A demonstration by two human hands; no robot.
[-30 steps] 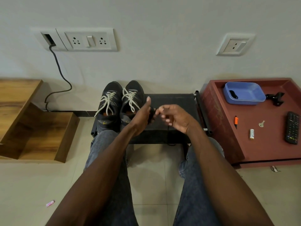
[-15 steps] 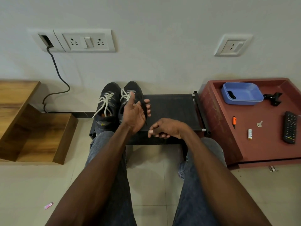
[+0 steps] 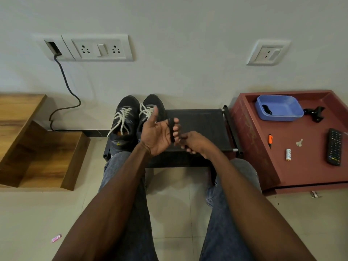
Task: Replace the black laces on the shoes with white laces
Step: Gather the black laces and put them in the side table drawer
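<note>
Two black shoes stand side by side at the left end of a black stool [image 3: 203,119], toes toward the wall. The left shoe [image 3: 123,127] and the right shoe [image 3: 150,108] both carry white laces [image 3: 123,117]. My left hand [image 3: 158,134] is raised palm up in front of the right shoe, with a black lace [image 3: 171,129] wound around its fingers. My right hand [image 3: 194,142] sits just to the right and lower, fingers curled, pinching the end of that black lace.
A red-brown tray table [image 3: 305,166] on the right holds a blue tub [image 3: 278,108], a remote [image 3: 334,146], a key, a battery and an orange pen. Wooden shelves [image 3: 37,147] stand on the left. A cable [image 3: 66,87] hangs from the wall socket.
My left hand turned palm up and the black lace now loops around its fingers. My right hand dropped, then came back up close beside the left hand.
</note>
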